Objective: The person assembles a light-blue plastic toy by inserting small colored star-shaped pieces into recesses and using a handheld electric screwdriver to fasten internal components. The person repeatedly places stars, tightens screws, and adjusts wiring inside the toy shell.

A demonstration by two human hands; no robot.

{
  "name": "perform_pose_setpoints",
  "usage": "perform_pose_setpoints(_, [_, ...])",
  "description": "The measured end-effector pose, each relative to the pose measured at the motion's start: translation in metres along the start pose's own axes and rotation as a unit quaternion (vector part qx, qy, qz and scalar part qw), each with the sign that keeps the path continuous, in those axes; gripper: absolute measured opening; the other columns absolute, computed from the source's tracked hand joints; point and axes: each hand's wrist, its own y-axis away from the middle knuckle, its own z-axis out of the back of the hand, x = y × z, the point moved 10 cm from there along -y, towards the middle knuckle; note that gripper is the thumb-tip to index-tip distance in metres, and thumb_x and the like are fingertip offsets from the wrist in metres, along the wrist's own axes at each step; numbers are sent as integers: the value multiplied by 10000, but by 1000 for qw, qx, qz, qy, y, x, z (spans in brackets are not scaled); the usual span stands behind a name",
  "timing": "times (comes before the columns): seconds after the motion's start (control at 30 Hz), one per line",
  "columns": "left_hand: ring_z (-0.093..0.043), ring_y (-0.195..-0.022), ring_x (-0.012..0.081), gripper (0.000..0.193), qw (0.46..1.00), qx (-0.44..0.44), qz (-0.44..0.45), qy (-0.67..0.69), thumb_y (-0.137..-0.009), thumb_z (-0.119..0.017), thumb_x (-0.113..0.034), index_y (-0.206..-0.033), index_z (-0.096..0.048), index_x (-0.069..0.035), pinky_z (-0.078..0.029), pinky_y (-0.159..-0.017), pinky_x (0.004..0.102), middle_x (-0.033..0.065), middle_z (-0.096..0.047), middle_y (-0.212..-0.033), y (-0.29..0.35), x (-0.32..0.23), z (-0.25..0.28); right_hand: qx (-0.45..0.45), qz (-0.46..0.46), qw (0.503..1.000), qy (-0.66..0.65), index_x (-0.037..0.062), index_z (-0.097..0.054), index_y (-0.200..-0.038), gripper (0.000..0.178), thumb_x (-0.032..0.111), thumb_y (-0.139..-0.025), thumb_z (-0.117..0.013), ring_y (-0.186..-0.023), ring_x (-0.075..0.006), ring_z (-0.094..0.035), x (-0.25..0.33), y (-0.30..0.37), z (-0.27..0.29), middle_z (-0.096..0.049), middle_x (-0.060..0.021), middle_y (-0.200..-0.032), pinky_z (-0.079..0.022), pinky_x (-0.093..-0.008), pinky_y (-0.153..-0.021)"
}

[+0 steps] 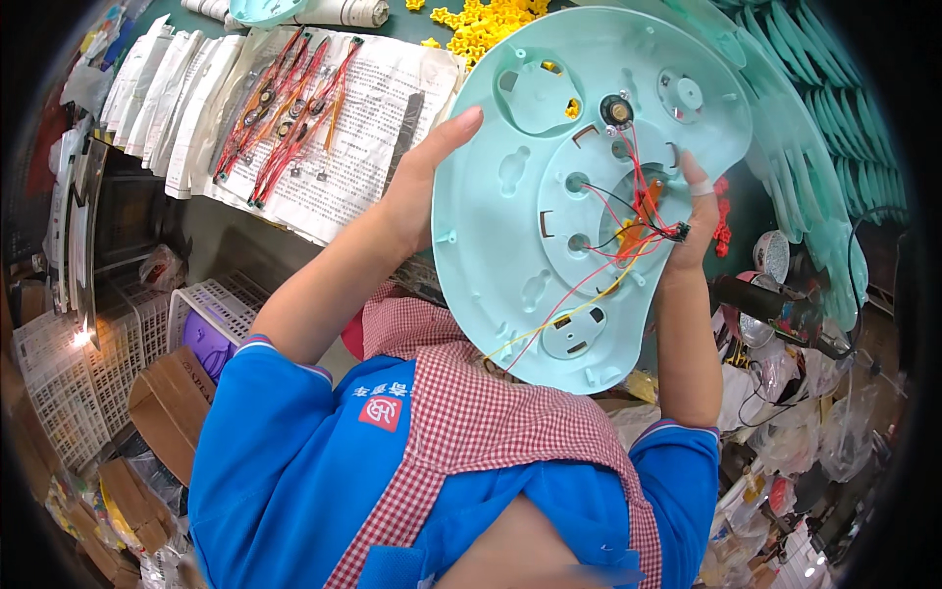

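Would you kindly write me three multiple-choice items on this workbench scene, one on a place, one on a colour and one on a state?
1. Where do the wire bundles with small round parts lie?
A. On printed paper sheets to the person's upper left
B. Inside the white crate
C. On the stack of turquoise shells at right

2. What colour is the plastic shell in the hands?
A. Yellow
B. Pale turquoise
C. Purple

3. How is the shell held?
A. Lying flat, untouched
B. By the right hand alone
C. Between both hands, inner side toward the person

Key: 1 A, the wire bundles lie on the paper sheets. 2 B, the plastic shell is pale turquoise. 3 C, the left hand grips its left edge and the right hand its right, with the red and black wires of its inside in view.
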Motion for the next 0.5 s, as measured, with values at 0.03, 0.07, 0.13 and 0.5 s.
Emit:
perform_pose_setpoints(0.03, [-590, -1174, 290, 658, 1000, 5, -2, -1, -962, -470, -432, -1429, -376, 23, -482, -1001, 409, 204, -539, -1344, 4, 0, -2, 52, -13, 998, -26, 35, -617, -1150, 370, 318, -927, -533, -989, -208, -645, 9, 6, -20, -651, -88, -1087, -501, -358, -898])
perform_pose_setpoints(0.07, [-571, -1199, 294, 666, 1000, -2, 0, -11, -964, -468, -434, -1437, -360, 22, -467, -1017, 418, 206, -520, -1364, 9, 5, -3, 34, -12, 998, -54, 42, -616, -1145, 373, 330, -925, -532, -975, -211, -648, 14, 4, -20, -652, -87, -1083, -505, -360, -889])
perform_pose_setpoints(0.13, [-533, -1248, 303, 681, 999, -19, 7, -31, -968, -464, -436, -1455, -328, 20, -437, -1051, 436, 211, -482, -1403, 22, 18, -4, -3, -14, 994, -110, 55, -615, -1137, 379, 354, -920, -532, -948, -217, -654, 15, 3, -16, -655, -85, -1075, -513, -364, -869])
perform_pose_setpoints(0.5, [-515, -1259, 334, 724, 996, 82, 15, -3, -946, -443, -486, -1462, -326, 8, -425, -1057, 457, 226, -466, -1406, 36, 41, 10, 42, -62, 976, -203, 33, -487, -1327, 655, 530, -900, -492, -1043, -264, -604, -43, 55, 11, -594, -132, -1217, -486, -422, -915])
